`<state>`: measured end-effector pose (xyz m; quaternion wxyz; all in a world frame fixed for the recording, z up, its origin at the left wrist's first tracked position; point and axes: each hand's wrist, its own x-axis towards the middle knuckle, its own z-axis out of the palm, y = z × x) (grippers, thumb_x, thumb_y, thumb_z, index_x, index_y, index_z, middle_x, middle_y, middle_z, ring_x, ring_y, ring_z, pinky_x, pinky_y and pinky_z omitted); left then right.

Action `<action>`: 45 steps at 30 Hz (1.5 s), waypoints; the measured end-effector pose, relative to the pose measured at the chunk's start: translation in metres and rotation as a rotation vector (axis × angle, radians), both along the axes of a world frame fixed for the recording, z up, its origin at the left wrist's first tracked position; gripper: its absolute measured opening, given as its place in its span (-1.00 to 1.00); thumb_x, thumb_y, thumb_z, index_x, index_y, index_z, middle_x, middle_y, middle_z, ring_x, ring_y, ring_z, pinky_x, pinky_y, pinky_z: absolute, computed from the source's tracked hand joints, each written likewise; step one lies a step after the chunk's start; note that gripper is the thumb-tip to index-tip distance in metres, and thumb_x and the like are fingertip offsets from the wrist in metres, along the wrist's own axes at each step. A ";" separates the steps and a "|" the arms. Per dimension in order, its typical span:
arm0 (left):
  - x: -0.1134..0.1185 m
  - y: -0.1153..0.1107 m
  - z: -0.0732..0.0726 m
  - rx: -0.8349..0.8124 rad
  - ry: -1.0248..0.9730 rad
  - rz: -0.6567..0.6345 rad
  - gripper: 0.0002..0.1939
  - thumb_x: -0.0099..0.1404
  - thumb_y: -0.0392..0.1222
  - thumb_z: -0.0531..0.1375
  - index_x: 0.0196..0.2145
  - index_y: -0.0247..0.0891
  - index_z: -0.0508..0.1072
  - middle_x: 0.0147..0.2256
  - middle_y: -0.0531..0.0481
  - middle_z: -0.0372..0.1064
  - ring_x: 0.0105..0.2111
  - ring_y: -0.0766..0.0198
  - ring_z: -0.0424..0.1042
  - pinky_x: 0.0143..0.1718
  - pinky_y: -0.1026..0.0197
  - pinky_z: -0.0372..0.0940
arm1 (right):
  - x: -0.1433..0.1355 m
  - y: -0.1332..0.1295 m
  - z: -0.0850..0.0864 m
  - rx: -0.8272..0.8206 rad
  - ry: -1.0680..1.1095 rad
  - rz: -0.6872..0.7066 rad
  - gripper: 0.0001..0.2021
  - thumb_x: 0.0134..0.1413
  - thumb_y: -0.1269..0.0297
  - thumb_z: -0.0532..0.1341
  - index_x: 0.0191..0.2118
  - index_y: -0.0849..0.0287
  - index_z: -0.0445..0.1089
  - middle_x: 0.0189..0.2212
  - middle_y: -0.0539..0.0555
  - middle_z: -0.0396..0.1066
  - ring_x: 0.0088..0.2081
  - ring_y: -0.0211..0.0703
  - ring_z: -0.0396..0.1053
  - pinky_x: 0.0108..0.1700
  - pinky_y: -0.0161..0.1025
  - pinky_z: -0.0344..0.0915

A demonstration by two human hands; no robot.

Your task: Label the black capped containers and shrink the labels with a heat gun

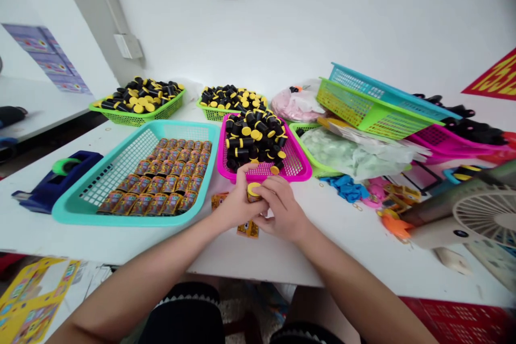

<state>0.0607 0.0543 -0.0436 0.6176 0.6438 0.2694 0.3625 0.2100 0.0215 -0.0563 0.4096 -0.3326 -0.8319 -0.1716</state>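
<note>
Between my two hands is a small canister with a yellow cap [253, 190], cap facing up. The fingers of my left hand [238, 201] wrap its left side. My right hand [282, 207] closes on it from the right, and most of its body is hidden by fingers. Orange printed labels [248, 229] lie on the table just below my hands, and another shows by my left wrist. A pink basket [304, 169] heaped with black, yellow-capped canisters [255, 137] stands right beyond. To the left, a turquoise basket [124, 219] holds rows of canisters wrapped in orange labels [173, 177].
Green baskets [161, 113] of canisters stand at the back. Stacked baskets [371, 113] and plastic bags [350, 153] fill the right rear. A tape dispenser [60, 177] sits left; a fan [489, 215], blue pieces [346, 188] and an orange piece [397, 224] lie right.
</note>
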 end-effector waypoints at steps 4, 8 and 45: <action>-0.002 0.001 0.001 0.161 -0.027 0.079 -0.20 0.01 -0.53 0.12 0.16 -0.25 -0.13 -0.58 0.31 0.11 -0.65 0.48 0.24 -0.61 0.45 0.15 | -0.001 0.005 -0.009 0.008 -0.022 0.020 -0.53 0.00 0.39 0.22 0.08 0.19 0.21 -0.12 0.21 0.32 -0.02 0.08 0.30 0.06 0.13 0.31; -0.006 0.003 0.002 0.214 -0.043 -0.029 -0.13 0.01 -0.54 0.15 0.19 -0.21 -0.17 -0.57 0.31 0.03 -0.64 0.52 0.13 -0.63 0.49 0.03 | 0.004 0.007 -0.004 0.099 -0.020 0.112 -0.60 0.09 0.26 0.24 0.04 0.20 0.24 -0.16 0.19 0.37 -0.06 0.01 0.35 0.05 0.11 0.31; -0.187 0.139 0.106 0.482 1.253 0.625 -0.45 0.04 0.00 0.32 -0.02 -0.23 0.40 -0.27 -0.05 0.51 -0.26 0.14 0.47 -0.21 0.23 0.29 | 0.038 0.124 0.033 -1.023 -0.167 -0.792 -0.72 -0.27 0.29 0.40 -0.31 0.24 0.55 -0.35 0.24 0.53 -0.23 0.09 0.50 -0.17 -0.17 0.38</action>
